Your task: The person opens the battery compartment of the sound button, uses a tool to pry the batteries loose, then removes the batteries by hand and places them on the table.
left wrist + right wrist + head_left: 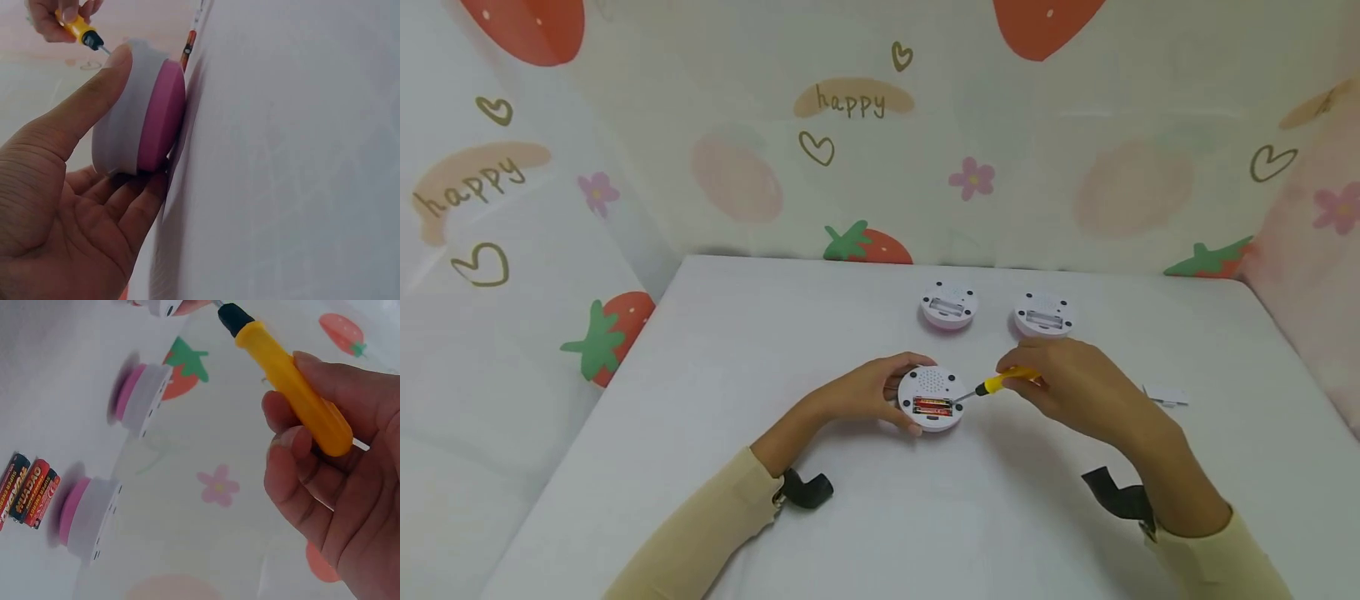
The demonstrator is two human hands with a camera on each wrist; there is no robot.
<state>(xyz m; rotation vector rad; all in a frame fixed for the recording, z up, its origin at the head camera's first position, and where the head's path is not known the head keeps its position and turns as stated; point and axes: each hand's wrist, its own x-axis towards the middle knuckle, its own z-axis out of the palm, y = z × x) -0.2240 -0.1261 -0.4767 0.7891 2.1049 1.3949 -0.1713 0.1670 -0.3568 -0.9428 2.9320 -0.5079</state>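
My left hand grips a round white-and-pink battery device by its side, thumb near and fingers behind. Its white underside faces up, with speaker holes, dark feet and an uncovered compartment holding two red batteries. In the left wrist view the pink part lies against the table. My right hand pinches a screwdriver with a yellow handle and black collar. The metal tip points at the right end of the battery compartment; whether it touches a battery is too small to tell.
Two similar round devices, a left one and a right one, stand farther back with vacant battery slots. Several loose batteries lie beside one in the right wrist view. A flat white piece lies right of my right hand.
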